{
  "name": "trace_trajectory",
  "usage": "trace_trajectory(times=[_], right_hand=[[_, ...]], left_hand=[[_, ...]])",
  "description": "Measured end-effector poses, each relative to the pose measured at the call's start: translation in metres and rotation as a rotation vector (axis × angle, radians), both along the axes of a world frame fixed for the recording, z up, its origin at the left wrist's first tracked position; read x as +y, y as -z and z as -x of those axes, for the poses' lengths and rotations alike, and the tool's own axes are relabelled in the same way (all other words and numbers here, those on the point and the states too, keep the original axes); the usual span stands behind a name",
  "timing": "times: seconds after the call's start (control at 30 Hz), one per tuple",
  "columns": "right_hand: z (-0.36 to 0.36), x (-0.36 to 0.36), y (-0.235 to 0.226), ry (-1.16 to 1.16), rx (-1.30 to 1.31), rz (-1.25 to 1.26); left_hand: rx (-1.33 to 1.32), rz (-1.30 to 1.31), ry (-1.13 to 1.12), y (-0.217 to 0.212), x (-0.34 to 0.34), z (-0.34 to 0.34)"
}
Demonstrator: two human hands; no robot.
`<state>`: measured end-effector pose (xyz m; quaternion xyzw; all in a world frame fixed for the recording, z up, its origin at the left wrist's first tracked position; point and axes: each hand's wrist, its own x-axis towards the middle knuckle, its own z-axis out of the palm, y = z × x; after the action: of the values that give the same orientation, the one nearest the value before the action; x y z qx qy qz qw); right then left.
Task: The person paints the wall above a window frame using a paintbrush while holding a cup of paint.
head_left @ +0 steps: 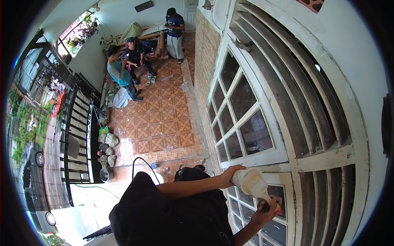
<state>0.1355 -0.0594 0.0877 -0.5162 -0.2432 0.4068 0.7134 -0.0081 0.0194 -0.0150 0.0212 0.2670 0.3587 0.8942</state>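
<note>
My left hand is wrapped round a whitish tub, which is tilted with its mouth toward my right hand. My right hand grips a flat tool with a pale, widening end and a bit of red at the handle. The tool's wide end lies at the tub's mouth; whether it is a brush or a putty knife I cannot tell. Both hands are just in front of a white-framed window with small panes. How full the tub is does not show clearly.
Slatted wooden louvres and another paned window rise at the right. Far below, on a tiled floor, one person stands and two more are together at the left. Rocks line a black railing; a white bucket stands below me.
</note>
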Motion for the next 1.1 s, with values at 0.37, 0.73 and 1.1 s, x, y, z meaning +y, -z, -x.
trace_trajectory(times=[0.37, 0.73, 1.1], right_hand=[[0.019, 0.023, -0.002, 0.069, 0.062, 0.090], [0.020, 0.030, 0.001, 0.059, 0.040, 0.089], [0.016, 0.024, 0.003, 0.022, 0.104, 0.074]], left_hand=[[0.005, 0.046, 0.020, 0.001, 0.024, 0.010], [-0.006, 0.031, 0.030, -0.010, 0.030, 0.011], [-0.070, 0.054, 0.037, -0.014, 0.026, 0.011]])
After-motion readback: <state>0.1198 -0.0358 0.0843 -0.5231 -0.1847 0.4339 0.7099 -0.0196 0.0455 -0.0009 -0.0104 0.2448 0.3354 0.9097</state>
